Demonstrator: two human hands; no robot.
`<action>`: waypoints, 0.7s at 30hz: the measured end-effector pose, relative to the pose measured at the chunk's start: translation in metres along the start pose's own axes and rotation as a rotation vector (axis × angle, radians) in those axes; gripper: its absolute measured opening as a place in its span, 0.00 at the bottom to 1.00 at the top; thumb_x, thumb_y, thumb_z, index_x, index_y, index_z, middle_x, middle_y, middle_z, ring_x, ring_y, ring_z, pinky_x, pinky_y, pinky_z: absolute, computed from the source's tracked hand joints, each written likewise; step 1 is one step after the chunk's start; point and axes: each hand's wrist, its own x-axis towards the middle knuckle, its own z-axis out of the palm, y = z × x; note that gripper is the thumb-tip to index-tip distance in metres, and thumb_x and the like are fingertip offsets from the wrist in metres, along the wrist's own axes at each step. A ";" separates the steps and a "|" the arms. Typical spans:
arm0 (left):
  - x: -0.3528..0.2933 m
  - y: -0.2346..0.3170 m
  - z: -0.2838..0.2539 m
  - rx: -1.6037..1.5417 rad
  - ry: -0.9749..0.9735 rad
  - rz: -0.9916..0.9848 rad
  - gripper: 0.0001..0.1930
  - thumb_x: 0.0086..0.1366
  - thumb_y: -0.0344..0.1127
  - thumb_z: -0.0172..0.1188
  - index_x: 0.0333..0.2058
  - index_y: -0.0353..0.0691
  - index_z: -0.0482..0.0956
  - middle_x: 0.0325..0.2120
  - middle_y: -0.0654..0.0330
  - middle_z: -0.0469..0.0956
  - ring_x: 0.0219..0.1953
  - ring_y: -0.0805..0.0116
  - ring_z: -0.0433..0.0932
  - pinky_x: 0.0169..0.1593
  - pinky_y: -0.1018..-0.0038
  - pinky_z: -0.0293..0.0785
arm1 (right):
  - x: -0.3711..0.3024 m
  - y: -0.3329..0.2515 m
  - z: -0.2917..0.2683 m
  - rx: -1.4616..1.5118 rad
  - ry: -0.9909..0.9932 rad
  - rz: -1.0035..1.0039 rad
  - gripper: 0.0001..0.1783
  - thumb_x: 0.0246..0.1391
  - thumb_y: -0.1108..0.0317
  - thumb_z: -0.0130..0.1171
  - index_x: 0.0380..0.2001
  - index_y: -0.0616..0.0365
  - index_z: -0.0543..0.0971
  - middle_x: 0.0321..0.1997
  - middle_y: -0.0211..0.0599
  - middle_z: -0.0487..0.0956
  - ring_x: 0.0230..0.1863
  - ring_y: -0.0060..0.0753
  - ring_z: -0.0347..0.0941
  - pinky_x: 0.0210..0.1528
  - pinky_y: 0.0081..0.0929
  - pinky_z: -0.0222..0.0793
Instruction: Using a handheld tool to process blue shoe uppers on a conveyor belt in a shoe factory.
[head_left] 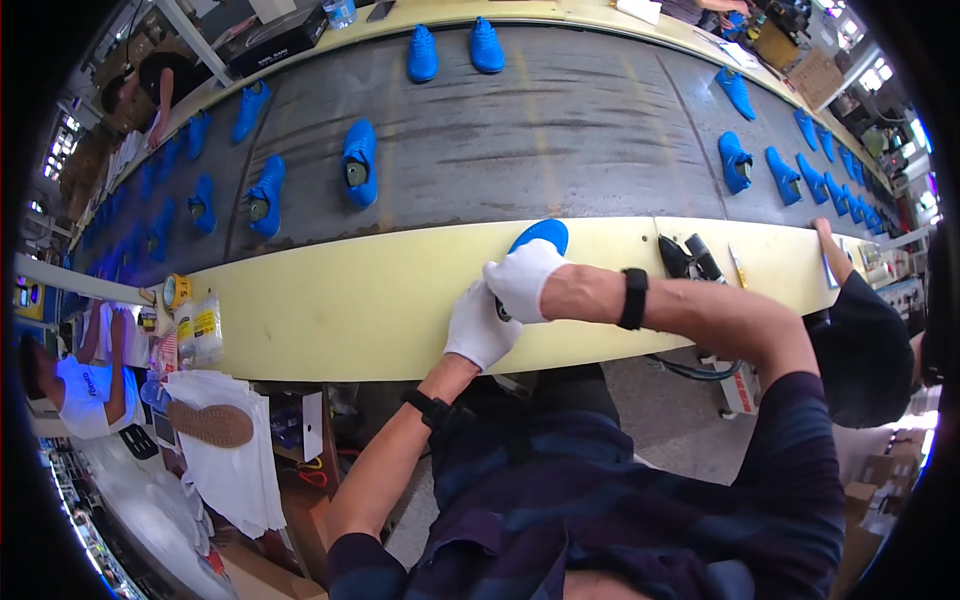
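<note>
A blue shoe is held over the pale yellow bench edge in front of me, its toe pointing away. My left hand, in a white glove, is closed around the heel end. Across the middle of the shoe lies my right hand, also white-gloved, with its fingers curled against the upper. Between the two hands a small dark part shows at the heel end. Most of the shoe is hidden by the gloves, and the right fingertips cannot be made out.
Beyond the bench runs a dark conveyor belt with several blue shoes, among them one nearby shoe. Black tools and a pen-like tool lie right. Yellow tape stands left. A co-worker's arm reaches in at right.
</note>
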 end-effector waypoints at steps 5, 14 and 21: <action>0.007 -0.020 0.020 -0.110 0.204 0.273 0.17 0.64 0.34 0.69 0.49 0.36 0.77 0.46 0.51 0.83 0.51 0.56 0.83 0.50 0.61 0.80 | 0.047 -0.032 0.009 -0.362 -0.309 0.005 0.14 0.52 0.61 0.72 0.44 0.41 0.90 0.36 0.19 0.87 0.37 0.29 0.86 0.34 0.36 0.81; 0.000 -0.020 0.040 0.119 0.375 0.160 0.24 0.62 0.34 0.66 0.56 0.36 0.76 0.48 0.45 0.82 0.55 0.41 0.78 0.59 0.52 0.72 | 0.017 -0.009 0.021 -0.236 0.027 -0.185 0.16 0.42 0.67 0.76 0.38 0.52 0.88 0.32 0.30 0.89 0.35 0.40 0.89 0.28 0.43 0.80; 0.015 0.000 0.045 0.082 0.283 -0.021 0.26 0.62 0.31 0.64 0.58 0.28 0.72 0.50 0.40 0.79 0.55 0.39 0.76 0.62 0.51 0.70 | -0.031 -0.001 0.042 0.098 0.364 0.130 0.11 0.53 0.69 0.66 0.37 0.58 0.76 0.28 0.42 0.84 0.26 0.46 0.86 0.25 0.41 0.78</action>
